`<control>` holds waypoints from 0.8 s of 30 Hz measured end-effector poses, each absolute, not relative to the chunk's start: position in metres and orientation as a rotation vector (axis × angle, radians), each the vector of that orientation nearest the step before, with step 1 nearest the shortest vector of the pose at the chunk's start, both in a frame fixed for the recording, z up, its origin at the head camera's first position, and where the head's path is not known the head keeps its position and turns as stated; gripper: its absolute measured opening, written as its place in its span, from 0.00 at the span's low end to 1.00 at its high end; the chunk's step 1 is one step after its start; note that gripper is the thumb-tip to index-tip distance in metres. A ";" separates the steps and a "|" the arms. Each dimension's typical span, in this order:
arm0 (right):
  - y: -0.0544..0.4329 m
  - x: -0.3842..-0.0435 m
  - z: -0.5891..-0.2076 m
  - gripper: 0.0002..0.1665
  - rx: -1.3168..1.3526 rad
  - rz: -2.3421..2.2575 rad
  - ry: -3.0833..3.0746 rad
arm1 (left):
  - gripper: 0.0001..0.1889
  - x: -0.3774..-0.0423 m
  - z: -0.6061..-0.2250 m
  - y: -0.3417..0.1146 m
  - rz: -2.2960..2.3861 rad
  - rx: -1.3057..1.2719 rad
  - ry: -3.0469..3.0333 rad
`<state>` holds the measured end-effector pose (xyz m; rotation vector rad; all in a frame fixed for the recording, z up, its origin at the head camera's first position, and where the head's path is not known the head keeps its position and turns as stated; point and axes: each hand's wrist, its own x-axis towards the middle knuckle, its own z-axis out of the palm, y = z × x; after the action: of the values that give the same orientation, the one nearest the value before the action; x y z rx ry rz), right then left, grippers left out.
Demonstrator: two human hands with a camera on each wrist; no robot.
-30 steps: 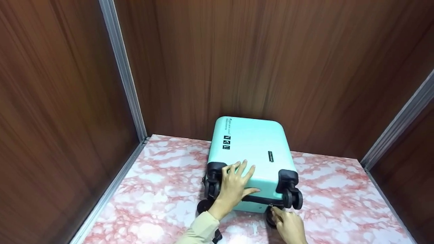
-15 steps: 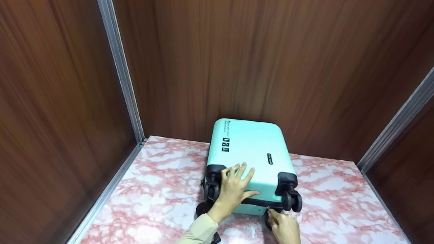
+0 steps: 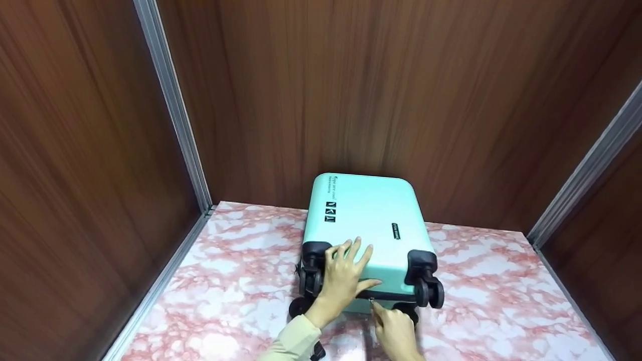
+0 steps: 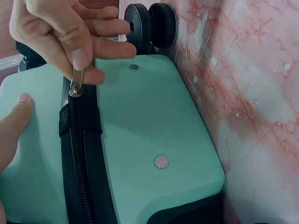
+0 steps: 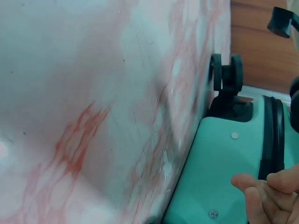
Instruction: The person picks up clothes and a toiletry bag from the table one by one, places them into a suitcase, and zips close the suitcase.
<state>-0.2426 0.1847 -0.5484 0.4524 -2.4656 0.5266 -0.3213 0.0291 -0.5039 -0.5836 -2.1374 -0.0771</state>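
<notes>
A mint-green hard-shell suitcase (image 3: pixel 373 210) lies flat, its wheeled end toward me. My left hand (image 3: pixel 343 276) rests on its top near that end, fingers spread and thumb over the edge; the thumb (image 4: pixel 16 123) presses the shell in the left wrist view. Between thumb and index finger, my right hand (image 3: pixel 396 331) pinches a metal zipper pull (image 4: pixel 76 86). That pull sits on the black zipper (image 4: pixel 79 158) running across the end face. In the right wrist view, the fingers of my right hand (image 5: pixel 273 196) hide the pull.
Black double wheels (image 3: pixel 430 292) jut from the suitcase corners. Underneath is a pink-and-white marbled surface (image 3: pixel 241 271) with scuffs. Brown wood-grain panels (image 3: pixel 361 90) enclose the back and sides, with grey metal strips (image 3: pixel 175 90) at the corners. A black piece (image 3: pixel 318 351) lies near my left sleeve.
My right hand has drawn the zipper pull leftward along the end face, from beside the right wheels to near the middle. The left hand keeps its place on the suitcase.
</notes>
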 end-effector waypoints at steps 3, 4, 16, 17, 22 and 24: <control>0.185 -0.243 -0.549 0.02 0.465 0.535 -2.517 | 0.45 -0.319 -0.504 0.028 -0.067 -0.580 -2.156; 0.185 -0.242 -0.549 0.02 0.473 0.539 -2.538 | 0.45 -0.318 -0.504 0.028 -0.064 -0.580 -2.161; 0.197 -0.243 -0.545 0.04 0.477 0.635 -2.617 | 0.31 -0.306 -0.503 0.027 -0.205 -0.684 -2.158; 0.197 -0.244 -0.545 0.03 0.479 0.636 -2.608 | 0.31 -0.306 -0.503 0.026 -0.208 -0.695 -2.153; 0.197 -0.245 -0.546 0.11 0.501 0.602 -2.531 | 0.31 -0.307 -0.505 0.021 -0.204 -0.719 -2.140; 0.195 -0.245 -0.547 0.12 0.510 0.599 -2.500 | 0.30 -0.307 -0.506 0.020 -0.211 -0.725 -2.134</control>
<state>-0.2447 0.1951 -0.5472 0.5097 -2.5002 0.5992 -0.3069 0.0197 -0.5057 -0.7251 -2.1335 -0.2115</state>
